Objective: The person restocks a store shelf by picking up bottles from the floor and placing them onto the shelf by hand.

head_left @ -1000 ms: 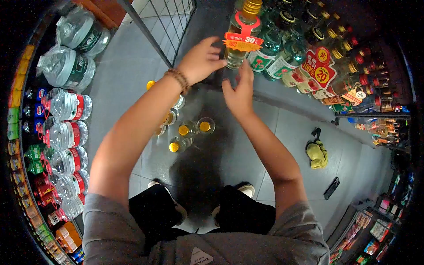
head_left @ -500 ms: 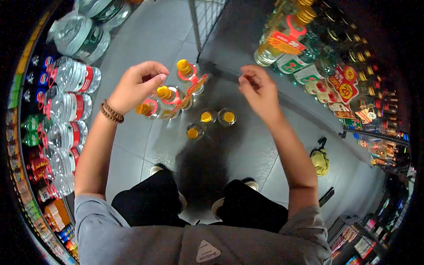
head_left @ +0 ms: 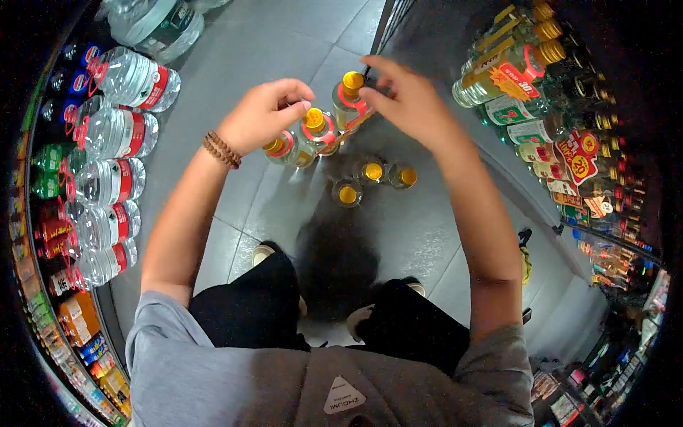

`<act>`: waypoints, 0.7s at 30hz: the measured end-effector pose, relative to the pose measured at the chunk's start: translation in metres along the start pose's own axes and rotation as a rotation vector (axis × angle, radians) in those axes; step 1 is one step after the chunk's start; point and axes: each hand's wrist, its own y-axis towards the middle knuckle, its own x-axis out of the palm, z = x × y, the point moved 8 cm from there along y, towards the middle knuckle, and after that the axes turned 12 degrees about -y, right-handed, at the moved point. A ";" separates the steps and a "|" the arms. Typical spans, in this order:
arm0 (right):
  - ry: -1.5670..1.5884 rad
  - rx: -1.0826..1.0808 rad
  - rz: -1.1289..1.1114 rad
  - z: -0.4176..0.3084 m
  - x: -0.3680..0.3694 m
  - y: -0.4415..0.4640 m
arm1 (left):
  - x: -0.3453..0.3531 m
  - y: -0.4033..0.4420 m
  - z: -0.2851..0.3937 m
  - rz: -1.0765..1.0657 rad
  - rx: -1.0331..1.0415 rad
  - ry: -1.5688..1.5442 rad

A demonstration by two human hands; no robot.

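Three clear bottles with yellow caps and pinkish-red neck rings stand in a slanting row: a far bottle (head_left: 347,107), a middle bottle (head_left: 318,132) and a near bottle (head_left: 290,151). Orange-red tags run along their right side. Over the middle one hovers my left hand (head_left: 267,117), its fingers curled but apart from the thumb, which is close to the cap. My right hand (head_left: 409,103) reaches the far bottle with thumb and forefinger spread either side of its cap; whether they touch is unclear. Three more yellow-capped bottles (head_left: 373,171) stand on the floor nearer me.
On my left, big water bottles (head_left: 114,132) with red labels line up before a drinks shelf. A shelf of bottles (head_left: 523,117) with price tags is on my right. A dark wire rack (head_left: 388,32) stands ahead. Grey tiles (head_left: 284,43) cover the floor.
My right hand has come in from the right to the far bottle's cap. My left hand is still close over the bottles. The whole view has shifted, so the bottles appear further right.
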 end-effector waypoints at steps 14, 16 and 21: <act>-0.378 -0.096 -0.069 -0.022 0.034 0.021 | 0.011 -0.006 0.015 -0.009 0.071 0.222; -0.387 -0.078 -0.058 -0.019 0.033 0.020 | 0.013 -0.005 0.013 -0.014 0.078 0.242; -0.348 -0.019 -0.058 -0.011 0.025 0.010 | 0.019 -0.010 0.024 0.022 0.065 0.404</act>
